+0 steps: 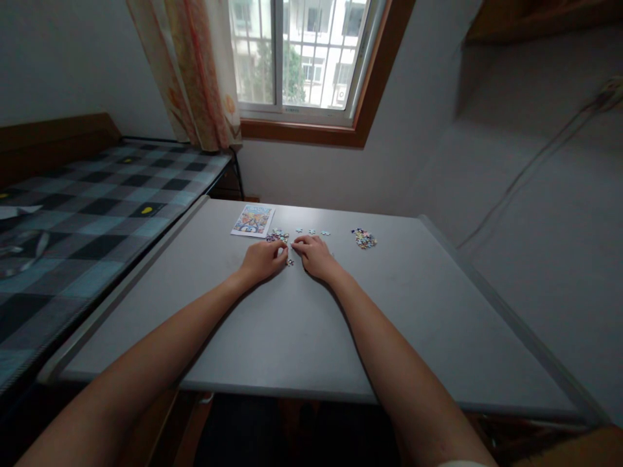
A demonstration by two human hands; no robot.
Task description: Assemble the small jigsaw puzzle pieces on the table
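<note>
My left hand rests on the grey table, its fingers curled and pressed together beside a small pile of jigsaw pieces. Whatever it may hold is hidden by the fingers. Just right of it, my right hand is bent inward in a pinch, with a small pale jigsaw piece at its fingertips. A loose jigsaw piece lies between the two wrists, close to the left thumb. Beyond the hands, several pale pieces lie spaced out in a row.
A printed picture sheet lies at the table's far left. Another pile of jigsaw pieces sits to the right. A bed with a checked cover stands along the left side, and a window with a curtain is ahead.
</note>
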